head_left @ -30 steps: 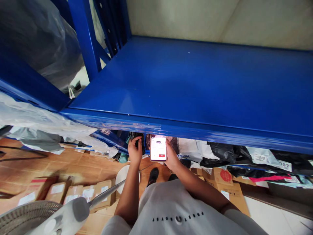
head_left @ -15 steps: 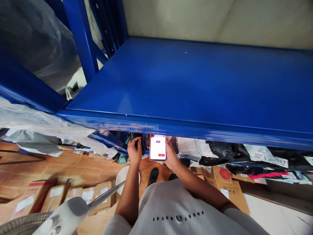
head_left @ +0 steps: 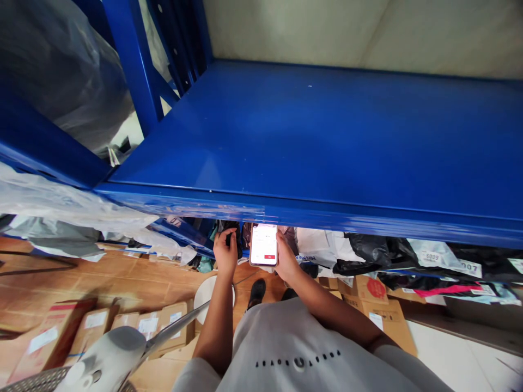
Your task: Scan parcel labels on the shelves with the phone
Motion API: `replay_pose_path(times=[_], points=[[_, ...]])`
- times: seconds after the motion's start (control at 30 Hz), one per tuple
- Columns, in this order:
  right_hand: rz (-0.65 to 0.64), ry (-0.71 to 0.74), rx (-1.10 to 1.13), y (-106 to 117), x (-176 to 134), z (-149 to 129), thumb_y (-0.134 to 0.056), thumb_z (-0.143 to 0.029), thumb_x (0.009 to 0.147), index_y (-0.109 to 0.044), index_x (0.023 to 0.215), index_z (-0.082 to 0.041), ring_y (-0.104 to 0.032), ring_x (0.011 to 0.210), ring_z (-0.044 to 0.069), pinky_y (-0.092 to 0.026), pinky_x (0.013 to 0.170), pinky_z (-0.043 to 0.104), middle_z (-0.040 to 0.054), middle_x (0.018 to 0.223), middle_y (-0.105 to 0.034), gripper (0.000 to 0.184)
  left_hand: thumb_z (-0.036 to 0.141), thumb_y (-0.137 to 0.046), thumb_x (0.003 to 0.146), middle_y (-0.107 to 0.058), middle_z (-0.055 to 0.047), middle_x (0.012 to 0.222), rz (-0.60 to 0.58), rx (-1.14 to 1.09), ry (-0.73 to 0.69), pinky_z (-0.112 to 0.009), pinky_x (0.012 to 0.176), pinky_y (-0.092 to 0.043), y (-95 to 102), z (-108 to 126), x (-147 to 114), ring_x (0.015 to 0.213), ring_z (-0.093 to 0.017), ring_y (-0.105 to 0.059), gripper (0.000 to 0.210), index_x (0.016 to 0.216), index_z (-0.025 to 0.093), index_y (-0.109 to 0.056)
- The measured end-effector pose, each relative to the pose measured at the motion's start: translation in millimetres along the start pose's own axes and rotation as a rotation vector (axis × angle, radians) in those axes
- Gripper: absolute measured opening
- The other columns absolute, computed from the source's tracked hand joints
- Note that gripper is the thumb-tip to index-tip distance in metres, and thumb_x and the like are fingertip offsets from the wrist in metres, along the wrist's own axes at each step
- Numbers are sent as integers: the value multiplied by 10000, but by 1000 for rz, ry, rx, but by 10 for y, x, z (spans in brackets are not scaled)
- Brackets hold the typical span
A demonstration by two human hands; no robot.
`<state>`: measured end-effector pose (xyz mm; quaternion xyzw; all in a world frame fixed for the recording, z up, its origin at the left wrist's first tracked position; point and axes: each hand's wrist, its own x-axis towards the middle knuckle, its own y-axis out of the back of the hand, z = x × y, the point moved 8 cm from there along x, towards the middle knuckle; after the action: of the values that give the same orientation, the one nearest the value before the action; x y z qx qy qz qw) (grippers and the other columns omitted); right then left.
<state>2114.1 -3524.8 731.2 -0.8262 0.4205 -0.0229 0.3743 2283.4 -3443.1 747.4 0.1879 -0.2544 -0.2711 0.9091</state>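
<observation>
My right hand is closed around the right edge of a smartphone, just below the front edge of a blue shelf. The phone's screen is lit white, with a red button low on the right. To the left of the phone and apart from it, my left hand has its fingers curled in. A dark patch shows between the left thumb and fingers; whether it is a held thing or the black bag behind, I cannot tell.
Plastic-wrapped parcels lie on a lower shelf to the right. Cardboard boxes line the floor at left, near a grey-white fan. A blue upright and a large plastic-wrapped bundle stand at upper left.
The phone's screen display has changed: a small dark box near the top is gone. Both hands stay in about the same place. The fan head has shifted slightly.
</observation>
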Motion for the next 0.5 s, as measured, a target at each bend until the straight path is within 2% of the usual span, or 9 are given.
replay_pose_path(times=[0.07, 0.13, 0.23, 0.33, 0.4, 0.5], points=[[-1, 18, 2, -4, -21, -44, -579, -548, 858, -460, 1315, -309, -586, 1213, 325, -535, 917, 542, 65, 1378, -574, 529, 296, -511, 936, -634, -62, 969, -1, 4, -1, -344, 877, -457, -1, 2, -1, 921, -209, -606, 216, 1034, 200, -678], [-52, 32, -11, -50, -68, -114, -642, -434, 829, -458, 1310, -324, -588, 1212, 315, -533, 932, 523, 54, 1381, -572, 527, 298, -505, 940, -630, -64, 969, -2, 13, -3, -345, 871, -459, 1, 8, 0, 919, -211, -604, 217, 1035, 200, -674], [-206, 26, -24, -169, -179, -232, -731, -225, 704, -418, 1350, -333, -583, 1218, 321, -511, 972, 516, 54, 1375, -576, 726, 291, -470, 951, -622, -73, 977, -5, 36, -11, -355, 881, -455, 14, 26, 6, 937, -220, -593, 236, 1061, 197, -656], [-308, 23, -42, -232, -291, -346, -748, -151, 654, -351, 1405, -333, -562, 1243, 329, -477, 1008, 534, 64, 1374, -577, 869, 261, -412, 963, -618, -93, 1057, -15, 59, -23, -362, 934, -436, 16, 62, 21, 1027, -228, -575, 258, 1117, 189, -606], [-315, 32, -68, -230, -344, -415, -745, -139, 664, -333, 1415, -334, -551, 1258, 324, -455, 1029, 538, 66, 1379, -573, 879, 254, -404, 963, -608, -118, 1118, -28, 75, -12, -353, 915, -447, -15, 96, 27, 1047, -229, -579, 287, 1212, 169, -517], [-305, 29, -103, -217, -427, -507, -742, -145, 676, -350, 1408, -322, -537, 1274, 328, -429, 1049, 545, 78, 1395, -557, 849, 253, -420, 955, -617, -140, 1064, -122, 133, 22, -331, 770, -481, -203, 200, -12, 908, -227, -621, 479, 1390, 109, -279]])
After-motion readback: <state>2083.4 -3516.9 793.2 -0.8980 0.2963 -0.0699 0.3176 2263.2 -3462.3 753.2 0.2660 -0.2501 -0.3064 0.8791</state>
